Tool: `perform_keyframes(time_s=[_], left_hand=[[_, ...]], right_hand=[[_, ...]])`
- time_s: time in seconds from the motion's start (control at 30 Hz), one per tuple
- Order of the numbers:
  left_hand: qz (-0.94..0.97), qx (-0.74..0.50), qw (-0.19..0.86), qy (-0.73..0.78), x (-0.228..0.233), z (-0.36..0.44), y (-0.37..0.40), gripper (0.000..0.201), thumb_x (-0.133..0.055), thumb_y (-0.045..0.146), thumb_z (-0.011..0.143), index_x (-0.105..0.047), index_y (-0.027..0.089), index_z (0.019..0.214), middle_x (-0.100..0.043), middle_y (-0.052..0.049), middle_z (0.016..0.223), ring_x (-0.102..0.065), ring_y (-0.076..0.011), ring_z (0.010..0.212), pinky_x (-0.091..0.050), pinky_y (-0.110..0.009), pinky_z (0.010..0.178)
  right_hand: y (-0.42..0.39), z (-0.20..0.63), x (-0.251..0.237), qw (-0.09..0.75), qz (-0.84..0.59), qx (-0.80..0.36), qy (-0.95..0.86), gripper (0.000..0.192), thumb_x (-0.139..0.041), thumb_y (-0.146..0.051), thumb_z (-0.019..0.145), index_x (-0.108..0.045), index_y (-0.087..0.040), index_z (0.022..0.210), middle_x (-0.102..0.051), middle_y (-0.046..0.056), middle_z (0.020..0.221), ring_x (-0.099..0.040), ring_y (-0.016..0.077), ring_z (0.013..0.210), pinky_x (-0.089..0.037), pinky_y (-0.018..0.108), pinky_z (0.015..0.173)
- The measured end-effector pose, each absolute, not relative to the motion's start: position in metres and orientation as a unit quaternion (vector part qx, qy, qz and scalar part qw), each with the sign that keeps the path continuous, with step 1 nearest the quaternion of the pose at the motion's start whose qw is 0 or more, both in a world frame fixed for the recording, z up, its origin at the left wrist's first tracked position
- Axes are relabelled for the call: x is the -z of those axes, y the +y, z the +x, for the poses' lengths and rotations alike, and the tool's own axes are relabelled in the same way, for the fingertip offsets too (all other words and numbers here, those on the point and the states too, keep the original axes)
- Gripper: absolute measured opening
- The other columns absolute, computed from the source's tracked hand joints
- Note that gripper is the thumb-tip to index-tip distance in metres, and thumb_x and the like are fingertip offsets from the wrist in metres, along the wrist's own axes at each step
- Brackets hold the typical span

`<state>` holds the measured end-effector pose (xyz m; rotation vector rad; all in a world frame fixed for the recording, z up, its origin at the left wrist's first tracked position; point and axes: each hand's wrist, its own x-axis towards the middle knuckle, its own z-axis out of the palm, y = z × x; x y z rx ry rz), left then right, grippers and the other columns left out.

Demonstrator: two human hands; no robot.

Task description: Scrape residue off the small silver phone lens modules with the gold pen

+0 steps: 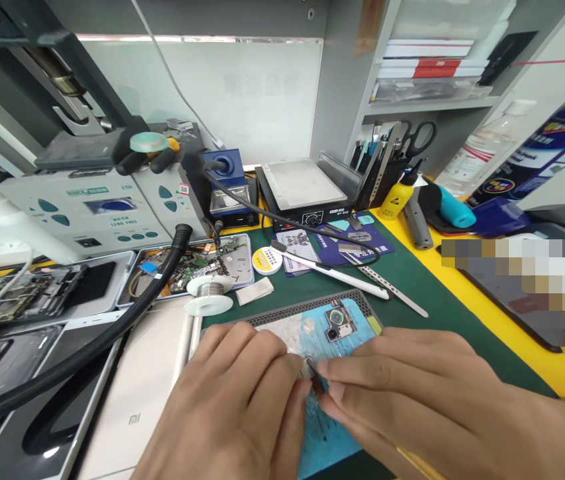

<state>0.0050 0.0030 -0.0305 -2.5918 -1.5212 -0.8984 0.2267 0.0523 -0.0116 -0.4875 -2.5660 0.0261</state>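
Both my hands meet over a worn blue work pad (pixel 332 420) with a grey perforated edge. My left hand (pixel 242 393) is closed, thumb and forefinger pinched at a small silvery piece (pixel 306 368). From the right, my right hand (pixel 412 387) is closed too, its fingertips pressed together beside that piece. Between the fingertips show a thin dark tip and a brown, ribbon-like strip (pixel 317 387); my fingers hide most of both. A thin gold-coloured edge (pixel 417 461) shows below my right hand. Beyond the fingertips, a small phone camera module (pixel 340 322) lies on the pad.
Behind the pad lie a white pen-shaped iron (pixel 332 270), a perforated metal strip (pixel 395 291) and a solder spool (pixel 208 295). A tray of circuit boards (pixel 202 263) and a black hose (pixel 132 327) are left. A hot plate (pixel 307 183) stands behind; a yellow bottle (pixel 398 193) stands right.
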Motion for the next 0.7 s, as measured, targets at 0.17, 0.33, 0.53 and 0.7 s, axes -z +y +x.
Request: perform_keyframes(time_s=[0.17, 0.33, 0.53, 0.7], left_hand=[[-0.827, 0.280, 0.009, -0.487, 0.0286, 0.0043, 0.0023, 0.015, -0.060, 0.016, 0.091, -0.061, 0.022, 0.078, -0.063, -0.002, 0.076, -0.061, -0.0215, 0.075, -0.051, -0.040, 0.073], [-0.829, 0.277, 0.011, -0.485, 0.0279, 0.0039, 0.0021, 0.016, -0.060, 0.016, 0.091, -0.060, 0.023, 0.077, -0.064, -0.002, 0.076, -0.062, -0.0217, 0.075, -0.052, -0.041, 0.074], [-0.826, 0.281, 0.008, -0.489, 0.0287, 0.0040, 0.0017, 0.013, -0.060, 0.015, 0.091, -0.063, 0.023, 0.081, -0.064, -0.002, 0.076, -0.063, -0.0220, 0.076, -0.053, -0.040, 0.075], [-0.827, 0.277, 0.009, -0.489, 0.0289, 0.0031, 0.0011, 0.012, -0.060, 0.016, 0.091, -0.063, 0.022, 0.081, -0.064, -0.002, 0.077, -0.062, -0.0218, 0.075, -0.052, -0.041, 0.073]], right_hand=[[0.0522, 0.2233, 0.0117, 0.260, -0.186, -0.002, -0.948, 0.038, -0.034, -0.021, 0.111, -0.069, -0.020, 0.095, -0.078, -0.004, 0.102, -0.069, 0.0132, 0.082, -0.052, 0.031, 0.071], [0.0512, 0.2244, 0.0100, 0.260, -0.181, 0.000, -0.948, 0.041, -0.033, -0.021, 0.111, -0.071, -0.020, 0.095, -0.078, -0.003, 0.099, -0.069, 0.0135, 0.079, -0.052, 0.031, 0.069], [0.0547, 0.2236, 0.0133, 0.261, -0.174, -0.008, -0.950, 0.039, -0.035, -0.020, 0.110, -0.071, -0.020, 0.094, -0.079, -0.003, 0.097, -0.069, 0.0136, 0.078, -0.052, 0.031, 0.069], [0.0553, 0.2242, 0.0144, 0.257, -0.166, 0.004, -0.952, 0.043, -0.032, -0.019, 0.111, -0.070, -0.021, 0.092, -0.078, -0.003, 0.095, -0.068, 0.0131, 0.076, -0.051, 0.030, 0.067]])
